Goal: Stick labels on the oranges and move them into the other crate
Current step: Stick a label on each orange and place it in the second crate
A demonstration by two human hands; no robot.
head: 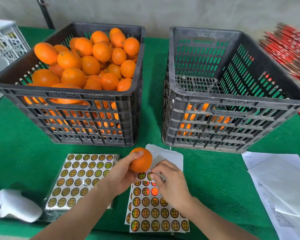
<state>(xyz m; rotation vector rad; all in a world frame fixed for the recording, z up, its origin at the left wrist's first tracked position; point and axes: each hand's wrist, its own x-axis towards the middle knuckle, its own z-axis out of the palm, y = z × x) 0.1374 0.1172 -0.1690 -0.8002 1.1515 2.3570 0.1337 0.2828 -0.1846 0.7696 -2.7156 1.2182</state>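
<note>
— Where is the fruit being worked on?

— A smooth round orange sits in the left hand, fingers and thumb curled round it. It is held above the green cloth-covered bench, near the front edge and about midway along.

— And the other hand?

— The right hand is just beside that orange. Its thumb and forefinger pinch a round gold label at the far end of a white sheet of gold labels, which lies at the front edge.

— The crates?

— Two, side by side toward the bench's back edge. The black slotted plastic crate on the left is heaped with loose oranges. The matching black crate on the right shows only a few oranges low down, seen through its front slots.

— Anything else?

— A wrapped pack of label sheets lies left of the hands. There is a white bundle at the front-left corner and white papers along the right edge. A red stack sits at the back-right corner and a white lattice crate at the back-left.
</note>
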